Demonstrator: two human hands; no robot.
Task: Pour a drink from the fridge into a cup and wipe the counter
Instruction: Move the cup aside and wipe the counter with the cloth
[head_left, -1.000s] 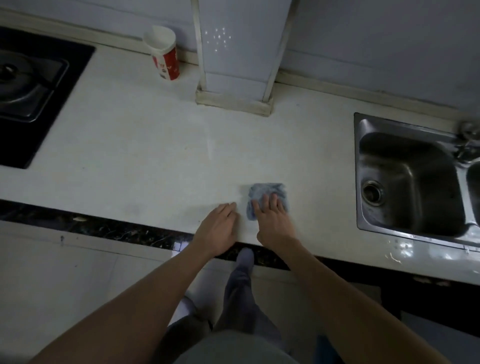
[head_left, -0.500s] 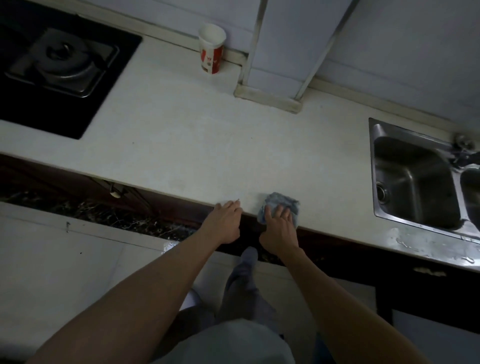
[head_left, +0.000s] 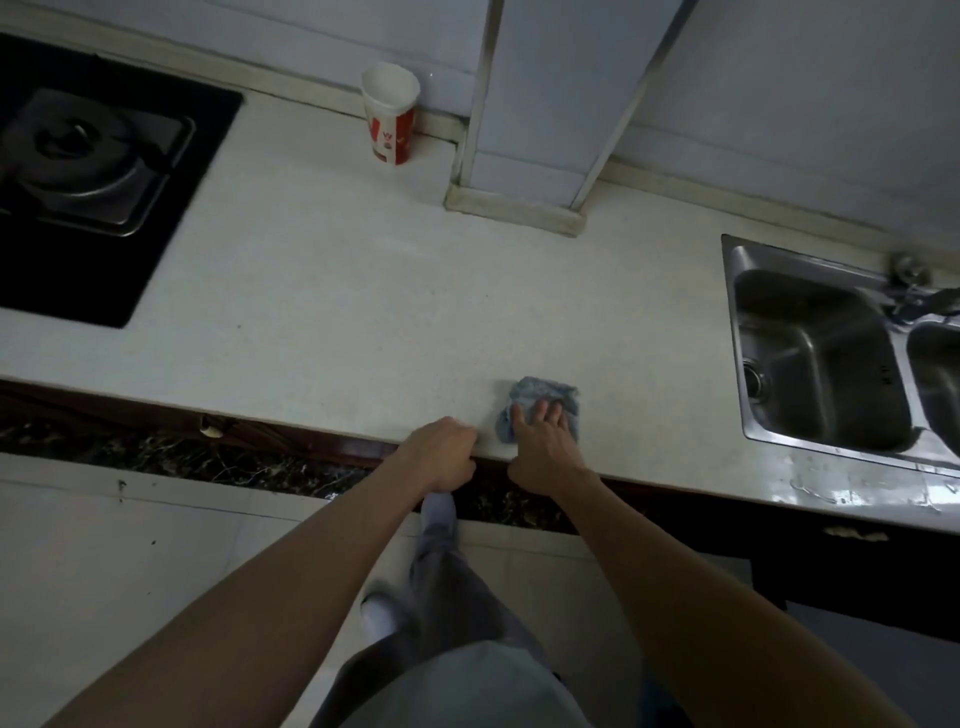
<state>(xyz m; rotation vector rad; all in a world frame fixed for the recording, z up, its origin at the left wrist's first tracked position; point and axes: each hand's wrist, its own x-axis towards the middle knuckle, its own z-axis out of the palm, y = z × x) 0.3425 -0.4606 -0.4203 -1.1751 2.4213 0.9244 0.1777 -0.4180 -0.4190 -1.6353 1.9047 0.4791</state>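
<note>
A crumpled blue cloth (head_left: 543, 402) lies on the white counter (head_left: 337, 312) close to its front edge. My right hand (head_left: 540, 444) presses on the cloth with straight, spread fingers. My left hand (head_left: 441, 454) sits at the counter's front edge just left of the cloth, its fingers curled in and nothing visible in them. A red and white paper cup (head_left: 392, 117) stands upright at the back of the counter by the wall; I cannot see what is inside it.
A black gas hob (head_left: 88, 171) is set into the counter at the left. A steel double sink (head_left: 831, 353) with a tap lies at the right. A white boxed column (head_left: 540, 130) stands on the counter at the back. My legs are below, on a light floor.
My right hand has drawn the cloth back toward the counter's front edge. My left hand's fingers, flat on the counter before, have curled at the edge.
</note>
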